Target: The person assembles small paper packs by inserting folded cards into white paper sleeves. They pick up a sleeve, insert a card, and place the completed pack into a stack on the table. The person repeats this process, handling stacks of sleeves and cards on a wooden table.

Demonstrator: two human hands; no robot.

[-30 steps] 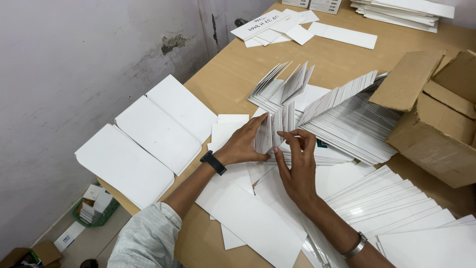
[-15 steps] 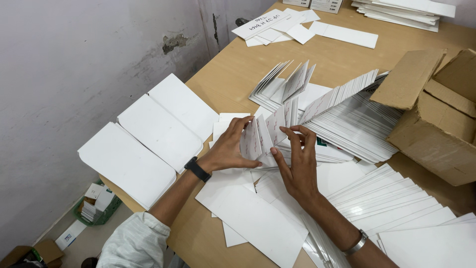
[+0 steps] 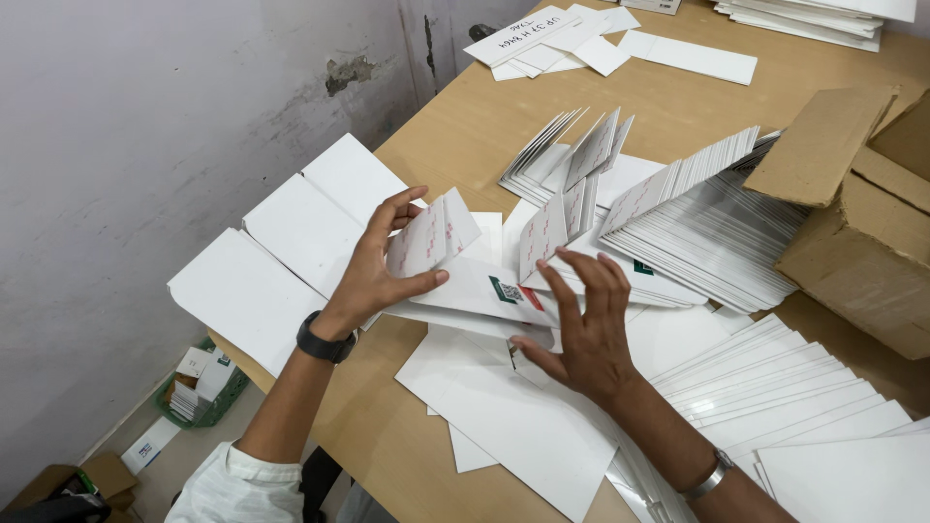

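Against a grey, stained wall (image 3: 145, 116) stands a wooden table (image 3: 465, 126), and nearly all of it is covered with white paper. The person's left hand (image 3: 373, 266) holds a small folded white card (image 3: 431, 234): the thumb presses from below and the fingers curl over the upper edge, so the card stands tilted, with faint red print on its face. A black watch (image 3: 325, 341) is on this wrist. The right hand (image 3: 581, 324) lies flat with the fingers spread wide, resting on a white sheet with a small green and red mark (image 3: 484, 291), just beside the left hand. It grips nothing. A metal bracelet (image 3: 712, 476) is on the right wrist.

Behind the hands, more folded cards (image 3: 581, 165) stand half open, and a long fanned row of white cards (image 3: 697, 223) leans toward an open cardboard box (image 3: 862, 213) at the right. Three large white sheets (image 3: 291, 232) lie side by side at the table's left edge, partly over it. Another fanned stack of sheets (image 3: 775, 387) lies near the right forearm. Down on the floor is a green basket (image 3: 199, 387) with small papers in it.
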